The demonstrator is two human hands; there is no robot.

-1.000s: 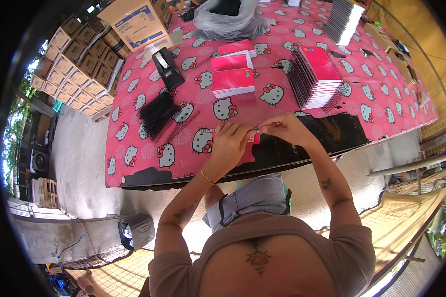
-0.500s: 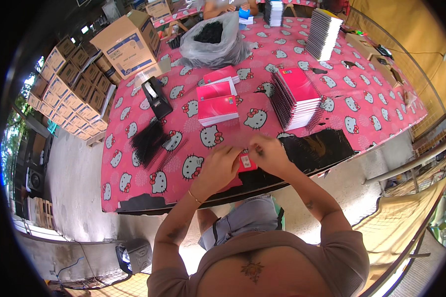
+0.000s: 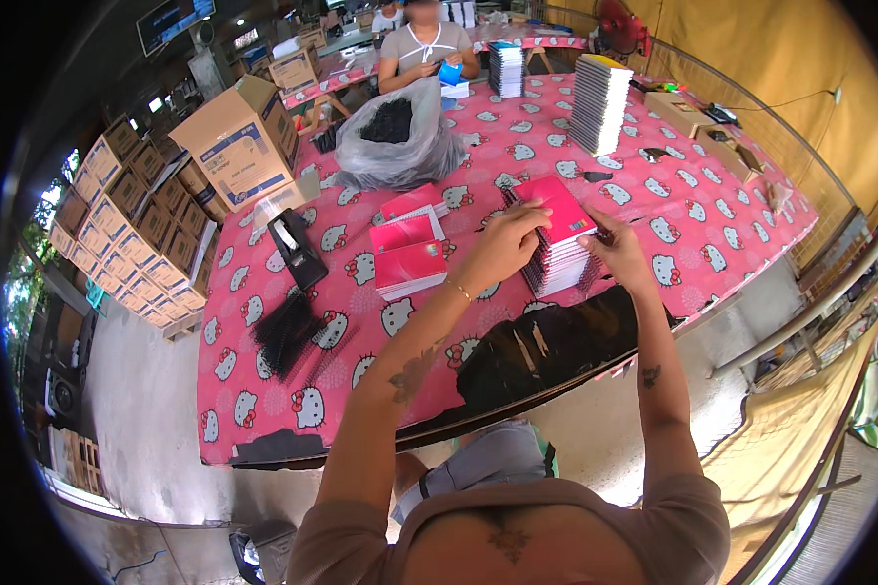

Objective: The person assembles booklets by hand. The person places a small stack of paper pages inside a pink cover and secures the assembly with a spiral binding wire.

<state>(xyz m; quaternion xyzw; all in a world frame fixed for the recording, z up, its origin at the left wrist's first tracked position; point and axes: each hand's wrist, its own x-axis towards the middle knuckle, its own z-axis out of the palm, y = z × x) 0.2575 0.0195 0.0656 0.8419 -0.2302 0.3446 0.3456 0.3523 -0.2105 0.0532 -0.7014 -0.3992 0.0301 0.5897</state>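
A stack of red-pink spiral notebooks (image 3: 561, 276) stands on the table in front of me. My left hand (image 3: 510, 242) reaches over its left side, with bent fingers on the top notebook (image 3: 556, 208). At the notebook's right edge, my right hand (image 3: 617, 251) grips with thumb and fingers. The top notebook lies on the stack or just above it; I cannot tell which. Left of my hands sit several pink booklets (image 3: 410, 265) in a small overlapping pile. Loose black binding coils (image 3: 285, 336) lie farther left.
A black tape dispenser (image 3: 298, 249) stands beyond the coils. Farther back are a clear plastic bag (image 3: 410, 161) of black coils, a large carton (image 3: 234, 146) and a tall notebook stack (image 3: 600, 105). Another person (image 3: 424, 54) handles a blue booklet. Torn black patches (image 3: 556, 341) mark the near table edge.
Both hands have moved forward and right from the near table edge, where they held a small red item, to the notebook stack. My view has tilted up, bringing the other person into sight.
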